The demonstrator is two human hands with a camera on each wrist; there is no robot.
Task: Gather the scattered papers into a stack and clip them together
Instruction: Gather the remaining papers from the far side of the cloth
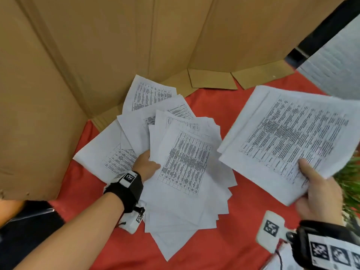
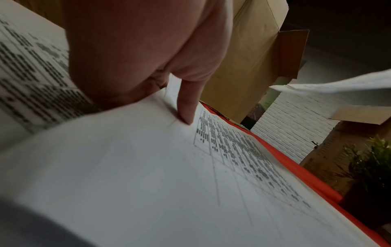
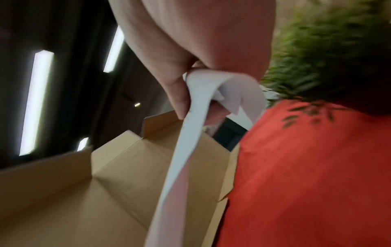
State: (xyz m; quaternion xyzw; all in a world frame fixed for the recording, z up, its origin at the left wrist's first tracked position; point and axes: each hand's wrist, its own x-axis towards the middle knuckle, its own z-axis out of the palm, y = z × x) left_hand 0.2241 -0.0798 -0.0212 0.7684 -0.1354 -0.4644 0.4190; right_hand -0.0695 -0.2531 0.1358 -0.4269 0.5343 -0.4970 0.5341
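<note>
Printed sheets [image 1: 183, 162] fanned loosely across the middle of the red-covered counter [image 1: 224, 114], overlapping at odd angles, the farthest ones reaching the counter's far left corner and touching the cardboard wall [image 1: 97, 55] there. Tables of dark text on the upper faces; words too blurred to read. Left hand [image 1: 145, 165] laid on the fan near its left side, fingers tucked under the raised edge of the top sheets, thumb over them, so grasping part of the pile. In the left wrist view, one fingertip [image 2: 187, 115] pressed onto a printed page. A second bundle of papers [image 1: 288, 139] lifted clear above the counter's right side, apart from the fan, tilted toward the camera. Right hand [image 1: 319, 193] pinching that bundle at its near corner, thumb on top, fingers beneath; in the right wrist view the sheets seen edge-on, bending below the grip. Folded cardboard flaps [image 1: 212, 79] flat along the far edge. Green plant [image 1: 350, 176] by the right edge.
</note>
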